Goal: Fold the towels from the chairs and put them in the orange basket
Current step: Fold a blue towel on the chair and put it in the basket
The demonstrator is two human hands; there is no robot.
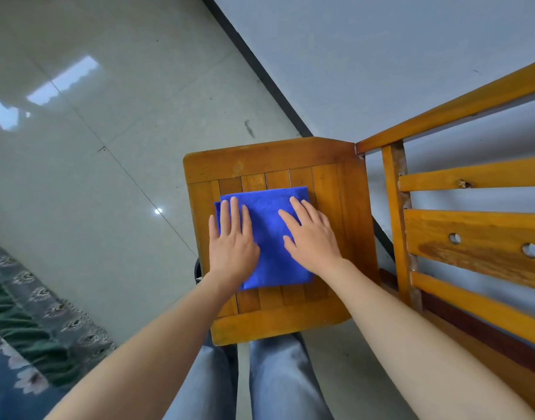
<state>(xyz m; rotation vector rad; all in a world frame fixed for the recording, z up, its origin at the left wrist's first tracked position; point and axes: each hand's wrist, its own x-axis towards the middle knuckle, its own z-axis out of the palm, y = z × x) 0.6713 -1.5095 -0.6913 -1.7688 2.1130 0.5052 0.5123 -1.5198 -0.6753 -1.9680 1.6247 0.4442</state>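
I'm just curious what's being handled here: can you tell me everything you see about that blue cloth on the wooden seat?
The blue towel is a bright, plain, soft-looking cloth with a fine fuzzy pile, folded into a neat rectangle; a lower layer peeks out at its far left corner. It lies flat on the slatted wooden chair seat. The left hand and right hand press on it, palms down, fingers straight.

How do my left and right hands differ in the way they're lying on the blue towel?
The left hand covers the blue towel's left edge, the right hand its right edge. The left hand's fingers point straight ahead; the right hand's fingers slant toward the left hand. Both lie flat, palms down, on the towel.
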